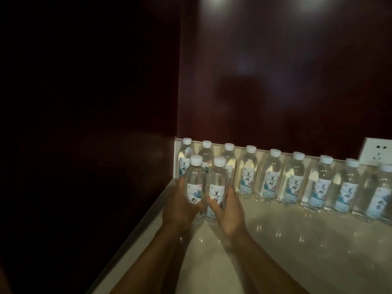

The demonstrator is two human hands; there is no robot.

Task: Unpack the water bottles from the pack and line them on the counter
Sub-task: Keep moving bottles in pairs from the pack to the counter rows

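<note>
The left hand (180,205) was wrapped around 1 bottle (194,185), and the right hand (228,211) was wrapped around a 2nd bottle (217,187). Both bottles stood upright, touching each other, at the left end of the counter (286,240), just in front of the row (292,177). This row of bottles with white caps stood along the dark back wall (275,81). A white socket (377,151) was on the wall at the right.

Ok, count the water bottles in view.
11. Nine stand in a row along the back wall, from the corner bottle to the one cut off at the right edge. The left hand and right hand each hold one. More may sit outside the frame.
</note>
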